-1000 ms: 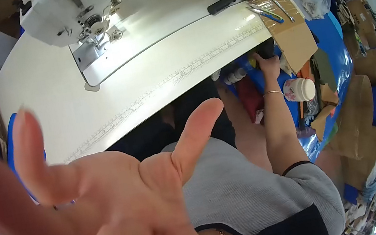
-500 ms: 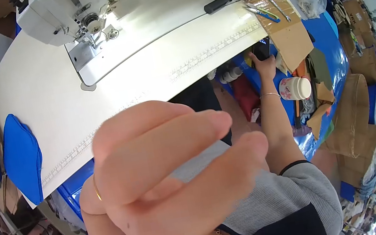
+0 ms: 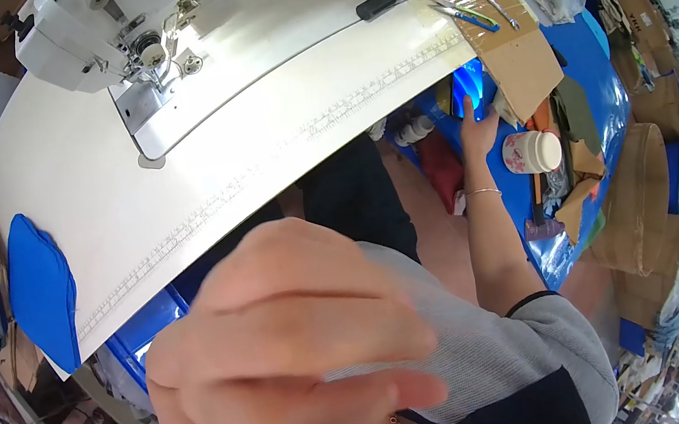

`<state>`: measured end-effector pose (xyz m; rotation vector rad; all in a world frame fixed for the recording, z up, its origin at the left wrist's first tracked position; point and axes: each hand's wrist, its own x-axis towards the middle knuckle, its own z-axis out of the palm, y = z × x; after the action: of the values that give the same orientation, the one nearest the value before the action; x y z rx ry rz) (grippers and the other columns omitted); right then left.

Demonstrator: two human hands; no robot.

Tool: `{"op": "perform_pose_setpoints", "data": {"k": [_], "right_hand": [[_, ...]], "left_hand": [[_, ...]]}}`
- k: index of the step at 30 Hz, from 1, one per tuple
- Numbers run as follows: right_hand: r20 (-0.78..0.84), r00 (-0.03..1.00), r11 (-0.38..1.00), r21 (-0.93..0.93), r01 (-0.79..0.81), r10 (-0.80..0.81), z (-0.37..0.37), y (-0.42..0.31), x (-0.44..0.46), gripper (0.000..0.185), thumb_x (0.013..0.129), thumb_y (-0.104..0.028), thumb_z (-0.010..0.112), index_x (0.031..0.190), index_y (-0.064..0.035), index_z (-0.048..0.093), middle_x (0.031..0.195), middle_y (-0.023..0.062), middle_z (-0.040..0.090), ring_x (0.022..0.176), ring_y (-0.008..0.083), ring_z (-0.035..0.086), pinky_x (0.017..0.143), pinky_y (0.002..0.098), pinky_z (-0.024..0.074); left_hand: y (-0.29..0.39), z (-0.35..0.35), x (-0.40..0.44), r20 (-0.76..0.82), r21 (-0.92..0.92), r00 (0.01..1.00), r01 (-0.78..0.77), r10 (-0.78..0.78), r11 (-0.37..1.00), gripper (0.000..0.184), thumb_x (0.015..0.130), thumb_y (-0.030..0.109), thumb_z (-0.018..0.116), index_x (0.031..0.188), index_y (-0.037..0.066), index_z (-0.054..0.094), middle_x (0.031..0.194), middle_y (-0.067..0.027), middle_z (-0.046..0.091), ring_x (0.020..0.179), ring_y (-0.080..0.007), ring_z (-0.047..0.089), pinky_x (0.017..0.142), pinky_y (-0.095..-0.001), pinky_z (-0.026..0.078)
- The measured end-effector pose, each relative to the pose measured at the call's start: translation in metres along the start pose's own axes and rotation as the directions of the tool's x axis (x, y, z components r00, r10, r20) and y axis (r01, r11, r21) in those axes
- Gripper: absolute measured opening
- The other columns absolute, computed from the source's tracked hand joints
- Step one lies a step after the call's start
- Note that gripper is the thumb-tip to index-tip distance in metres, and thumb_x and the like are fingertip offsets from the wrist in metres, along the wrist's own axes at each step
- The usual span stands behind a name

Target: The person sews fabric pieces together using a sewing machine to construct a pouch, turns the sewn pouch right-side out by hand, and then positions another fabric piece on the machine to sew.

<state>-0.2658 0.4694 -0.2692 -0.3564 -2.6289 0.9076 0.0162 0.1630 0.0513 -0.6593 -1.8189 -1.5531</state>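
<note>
My left hand [image 3: 298, 337] is very close to the camera, smeared by motion. Its fingers are curled together near the thumb, and nothing shows between them. At the right, below the table edge, my right hand [image 3: 480, 130] grips a phone [image 3: 467, 87] with a lit blue screen. A white flowered cup [image 3: 532, 153] stands beside my right wrist. The sewing machine [image 3: 69, 42] is at the upper left on the white table [image 3: 256, 149]. A blue fabric piece [image 3: 42, 292] lies at the table's left edge.
Cardboard [image 3: 516, 54] at the table's right end bears small scissors [image 3: 464, 16] and a metal tool [image 3: 493, 3]. A black-handled screwdriver [image 3: 383, 3] lies nearby. Below are a blue bin [image 3: 148, 335] at left and a red item [image 3: 441, 171] near centre. Dark garments hang at far left.
My left hand went from spread fingers to curled ones, hiding less of the table's left side. The phone in my right hand has come out from under the table edge, its screen now bright blue.
</note>
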Motion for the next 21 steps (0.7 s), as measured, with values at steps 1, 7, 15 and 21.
{"op": "perform_pose_setpoints", "data": {"k": [1, 7, 15, 21], "right_hand": [[-0.045, 0.999, 0.999, 0.032, -0.018, 0.019, -0.003, -0.001, -0.005, 0.088, 0.086, -0.057, 0.073, 0.137, 0.0119, 0.051, 0.135, 0.0314, 0.057, 0.125, 0.0422, 0.057, 0.105, 0.0457, 0.0461], [-0.145, 0.983, 0.99, 0.074, 0.121, -0.109, -0.024, -0.01, -0.038, 0.062, 0.093, -0.037, 0.072, 0.132, 0.0081, 0.056, 0.122, 0.0247, 0.065, 0.107, 0.0364, 0.064, 0.093, 0.0427, 0.0505], [-0.052, 0.84, 0.759, 0.402, 0.513, -0.54, -0.05, -0.087, -0.098, 0.044, 0.098, -0.015, 0.069, 0.136, 0.0022, 0.057, 0.126, 0.0192, 0.063, 0.103, 0.0256, 0.061, 0.088, 0.0346, 0.0496], [0.025, 0.582, 0.474, 0.608, 0.637, -0.813, -0.066, -0.146, -0.153, 0.039, 0.095, -0.007, 0.068, 0.13, 0.0037, 0.056, 0.123, 0.0188, 0.061, 0.104, 0.0297, 0.06, 0.087, 0.0358, 0.0498]], "left_hand": [[0.004, -0.008, 0.004, 0.046, -0.089, 0.995, 0.09, -0.086, 0.992, 0.037, 0.066, 0.021, 0.096, 0.093, 0.014, 0.07, 0.101, -0.0059, 0.072, 0.092, -0.0175, 0.062, 0.065, -0.0258, 0.047], [0.003, -0.015, 0.026, 0.337, -0.648, 0.94, 0.198, 0.044, 0.735, 0.03, 0.094, 0.031, 0.074, 0.094, 0.001, 0.071, 0.096, -0.0245, 0.074, 0.083, -0.0234, 0.062, 0.075, -0.0322, 0.05], [0.041, -0.033, -0.025, 0.083, -0.758, 0.98, 0.179, -0.179, 0.627, 0.022, 0.086, 0.023, 0.078, 0.09, 0.002, 0.071, 0.092, -0.0149, 0.076, 0.091, -0.0203, 0.069, 0.081, -0.0312, 0.046], [0.028, -0.04, -0.057, -0.432, -0.772, 0.564, 0.172, -0.704, 0.611, 0.043, 0.111, 0.031, 0.041, 0.099, -0.002, 0.066, 0.1, -0.0143, 0.071, 0.098, -0.0213, 0.065, 0.088, -0.0297, 0.048]]}}
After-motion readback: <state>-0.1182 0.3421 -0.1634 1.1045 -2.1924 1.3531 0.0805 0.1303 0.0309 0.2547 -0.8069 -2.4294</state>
